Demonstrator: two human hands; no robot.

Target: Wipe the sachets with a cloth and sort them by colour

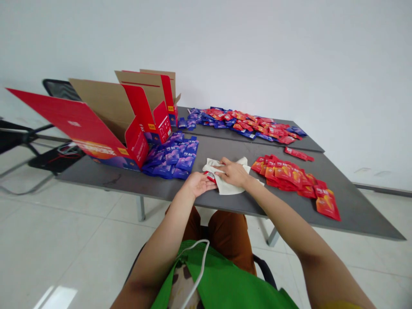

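My left hand, palm turned up, holds one end of a red pouch at the front edge of the table. Most of that pouch is hidden under a white cloth. From above, my right hand grips the cloth and presses it over the pouch. To the right of the cloth lies an overlapping row of red pouches. Left of my hands, a stack of purple pouches rests against the boxes.
Open red cartons with raised flaps stand along the left of the dark table. A mixed heap of red and purple pouches covers the back part. One red pouch lies apart at right. A black chair stands at far left.
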